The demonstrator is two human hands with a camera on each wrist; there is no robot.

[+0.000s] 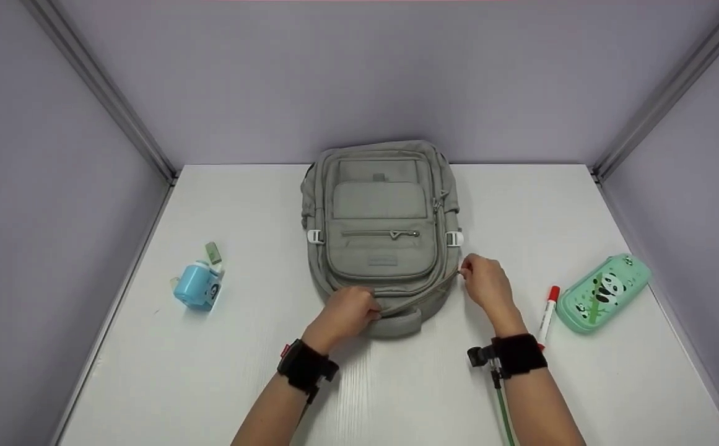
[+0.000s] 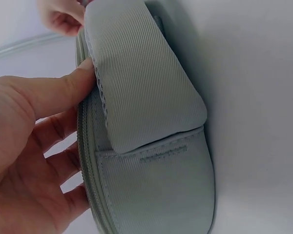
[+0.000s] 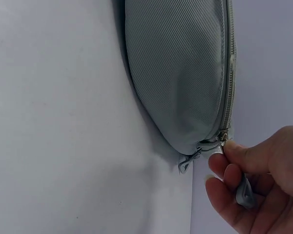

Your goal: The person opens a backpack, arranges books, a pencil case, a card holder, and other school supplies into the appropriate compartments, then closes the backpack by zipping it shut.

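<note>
Two hands at backpack [image 1: 381, 217]; left hand [image 1: 350, 311] gripping top, right hand [image 1: 485, 282] pinching zipper pull [image 3: 244, 190]

A backpack [image 1: 381, 235] lies flat at the centre of the table [image 1: 582, 204], its far end near the back wall. At centre-left sits a small gadget [image 1: 197, 286], well apart from the backpack. At the right lies a pencil case [image 1: 604, 292], with a marker [image 1: 547, 314] just beside it on its left. The left hand [image 1: 347, 313] and right hand [image 1: 486, 284] touch the backpack's lower edge.
</note>
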